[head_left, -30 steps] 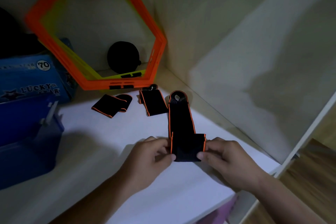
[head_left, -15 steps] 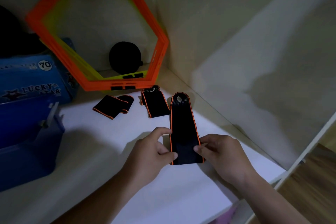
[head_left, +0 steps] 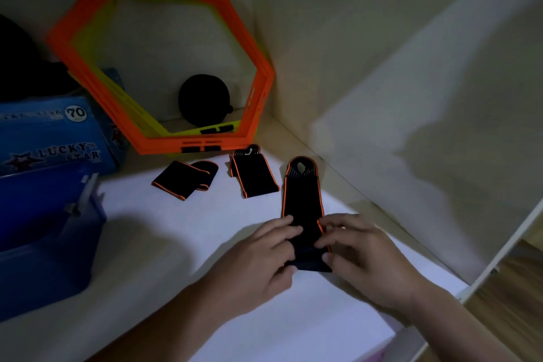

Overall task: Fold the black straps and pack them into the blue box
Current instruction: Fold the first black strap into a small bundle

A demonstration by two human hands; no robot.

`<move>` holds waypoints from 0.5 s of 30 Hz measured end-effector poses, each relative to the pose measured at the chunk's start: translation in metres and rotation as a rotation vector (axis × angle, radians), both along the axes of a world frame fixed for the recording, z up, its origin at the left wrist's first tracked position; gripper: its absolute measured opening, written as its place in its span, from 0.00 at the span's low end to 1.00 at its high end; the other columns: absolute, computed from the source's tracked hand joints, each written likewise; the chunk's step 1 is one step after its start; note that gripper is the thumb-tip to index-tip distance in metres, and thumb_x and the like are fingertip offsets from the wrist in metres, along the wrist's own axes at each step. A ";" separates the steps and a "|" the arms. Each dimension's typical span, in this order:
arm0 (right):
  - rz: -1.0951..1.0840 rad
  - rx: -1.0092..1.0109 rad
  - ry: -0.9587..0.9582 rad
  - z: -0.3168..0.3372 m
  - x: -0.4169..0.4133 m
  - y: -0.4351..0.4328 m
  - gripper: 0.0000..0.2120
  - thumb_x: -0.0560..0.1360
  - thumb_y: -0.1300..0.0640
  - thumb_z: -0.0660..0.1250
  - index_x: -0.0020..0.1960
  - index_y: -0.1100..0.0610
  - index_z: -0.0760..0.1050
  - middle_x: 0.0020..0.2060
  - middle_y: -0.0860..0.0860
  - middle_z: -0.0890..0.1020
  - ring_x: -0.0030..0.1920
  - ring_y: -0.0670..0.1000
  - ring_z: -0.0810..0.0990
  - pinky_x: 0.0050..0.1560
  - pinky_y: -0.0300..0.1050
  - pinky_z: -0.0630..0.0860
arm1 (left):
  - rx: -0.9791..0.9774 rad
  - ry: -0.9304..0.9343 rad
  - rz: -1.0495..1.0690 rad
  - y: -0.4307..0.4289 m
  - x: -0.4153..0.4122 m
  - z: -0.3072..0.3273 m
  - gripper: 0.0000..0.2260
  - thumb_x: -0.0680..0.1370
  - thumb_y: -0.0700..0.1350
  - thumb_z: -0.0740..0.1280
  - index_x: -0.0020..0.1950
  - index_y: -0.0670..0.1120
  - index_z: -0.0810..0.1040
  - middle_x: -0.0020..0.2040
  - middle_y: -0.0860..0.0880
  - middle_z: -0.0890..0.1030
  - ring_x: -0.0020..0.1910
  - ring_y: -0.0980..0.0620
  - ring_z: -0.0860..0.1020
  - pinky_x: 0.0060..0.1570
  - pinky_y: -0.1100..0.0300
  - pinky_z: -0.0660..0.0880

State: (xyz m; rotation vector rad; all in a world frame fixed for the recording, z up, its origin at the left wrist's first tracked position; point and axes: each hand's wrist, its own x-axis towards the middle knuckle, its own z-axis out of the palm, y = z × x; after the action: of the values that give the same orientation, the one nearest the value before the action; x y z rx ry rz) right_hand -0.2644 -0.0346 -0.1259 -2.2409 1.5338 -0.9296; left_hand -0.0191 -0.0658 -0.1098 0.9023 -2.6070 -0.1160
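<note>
A long black strap with orange edging (head_left: 302, 197) lies lengthwise on the white shelf surface (head_left: 164, 244), its looped end pointing away from me. My left hand (head_left: 258, 256) and my right hand (head_left: 361, 256) pinch its near end from either side, fingers on top and thumbs at the near edge. Two folded black straps lie farther back, one to the left (head_left: 185, 178) and one in the middle (head_left: 254, 175). The open blue box (head_left: 44, 229) stands at the left edge, well away from both hands.
A blue printed carton (head_left: 53, 132) stands behind the blue box. Orange and yellow hexagon frames (head_left: 252, 47) lean against the back wall, with a round black object (head_left: 202, 100) behind them. A side wall rises close on the right, and the shelf edge runs at lower right.
The near end of the strap, which stuck out sideways a second ago, now lies in line with the strap. Both hands have moved onto it and closed in on the near end.
</note>
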 end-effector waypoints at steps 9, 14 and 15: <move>0.102 -0.047 0.161 0.002 -0.009 0.010 0.22 0.75 0.46 0.71 0.68 0.41 0.74 0.59 0.31 0.78 0.62 0.38 0.73 0.59 0.35 0.72 | 0.431 0.255 0.055 0.011 -0.001 0.014 0.09 0.84 0.47 0.60 0.63 0.50 0.75 0.51 0.66 0.82 0.42 0.69 0.77 0.39 0.74 0.66; 0.032 -0.090 0.083 -0.002 -0.017 0.012 0.16 0.74 0.53 0.72 0.60 0.42 0.80 0.47 0.28 0.78 0.54 0.39 0.76 0.52 0.36 0.74 | 0.718 0.356 0.059 0.007 -0.003 0.010 0.22 0.74 0.51 0.75 0.66 0.57 0.75 0.65 0.60 0.80 0.64 0.68 0.75 0.63 0.63 0.73; 0.037 -0.091 0.065 -0.002 -0.017 0.012 0.14 0.74 0.52 0.72 0.60 0.42 0.81 0.48 0.26 0.78 0.54 0.39 0.77 0.51 0.35 0.74 | 0.689 0.301 0.065 0.006 -0.004 0.012 0.25 0.72 0.52 0.78 0.67 0.58 0.74 0.65 0.61 0.79 0.65 0.70 0.73 0.64 0.66 0.71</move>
State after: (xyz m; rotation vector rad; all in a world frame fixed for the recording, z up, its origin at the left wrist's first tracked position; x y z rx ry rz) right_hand -0.2817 -0.0224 -0.1279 -2.3771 1.4993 -0.9430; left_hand -0.0234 -0.0595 -0.0983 1.0739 -2.2578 -1.0913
